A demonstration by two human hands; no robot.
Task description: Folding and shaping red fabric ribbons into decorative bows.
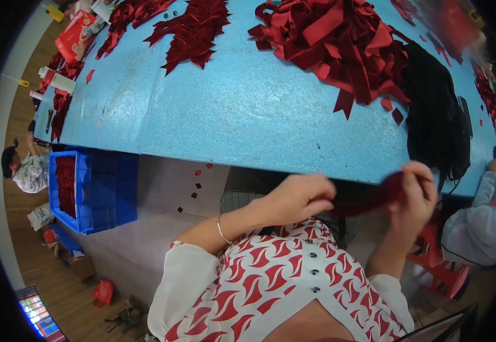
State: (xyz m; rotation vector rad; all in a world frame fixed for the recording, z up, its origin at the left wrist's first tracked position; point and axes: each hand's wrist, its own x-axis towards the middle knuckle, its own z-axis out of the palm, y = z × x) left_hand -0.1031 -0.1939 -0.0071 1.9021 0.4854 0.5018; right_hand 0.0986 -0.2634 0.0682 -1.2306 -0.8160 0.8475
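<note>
Just off the blue bench's [248, 125] near edge, the dark red ribbon [393, 191] spans left hand [306, 196] and right hand [416, 194], each grip apparently clamped on an end, presumably keeping it extended, while the ribbon heap [339, 48] lies on that bench, probably for easy reach.

Ribbon heap [339, 48] on table [202, 119]; cloth item [435, 114], possibly a bag, immediately right; crate [108, 196] left, by table's near edge.
</note>
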